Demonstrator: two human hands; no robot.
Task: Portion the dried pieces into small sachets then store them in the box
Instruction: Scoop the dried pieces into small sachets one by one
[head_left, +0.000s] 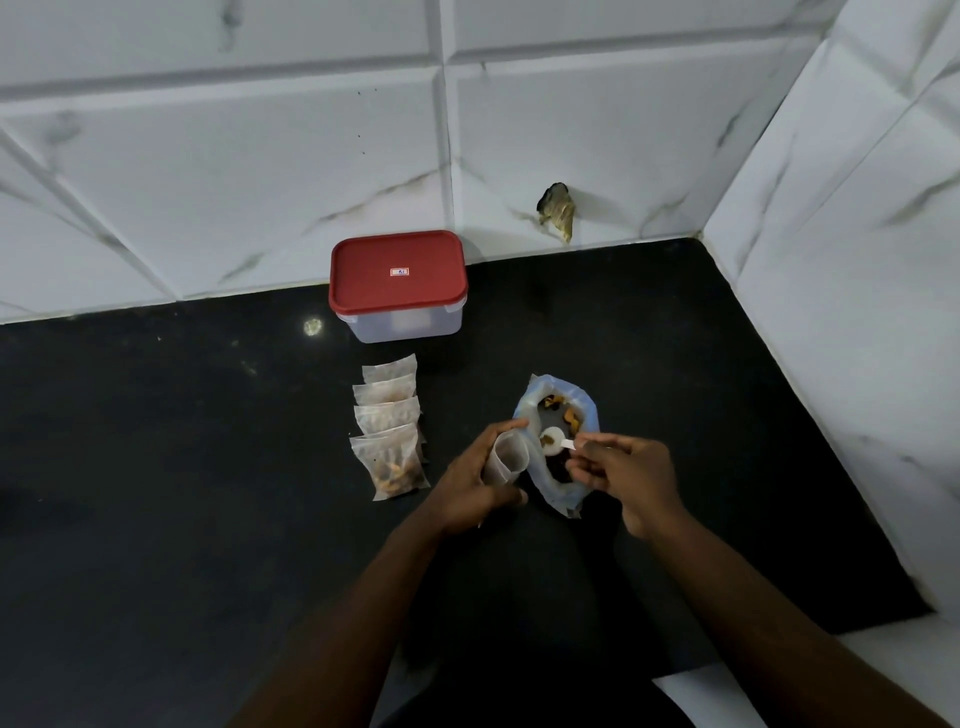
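At frame centre, my left hand (475, 478) curled round an empty sachet (506, 460); my right hand (618, 473) pinched a loaded scoop (551, 439) above the bag (587, 408). Risk: tilting early would spill pieces (558, 402) onto the counter (208, 467).

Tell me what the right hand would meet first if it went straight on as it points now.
Probably the open sachet held by the left hand; the right hand points its scoop leftward across the bag. Depth is unclear.

Home kitchen: black counter (156, 467), marbled wall tiles (208, 171), food box (398, 286).
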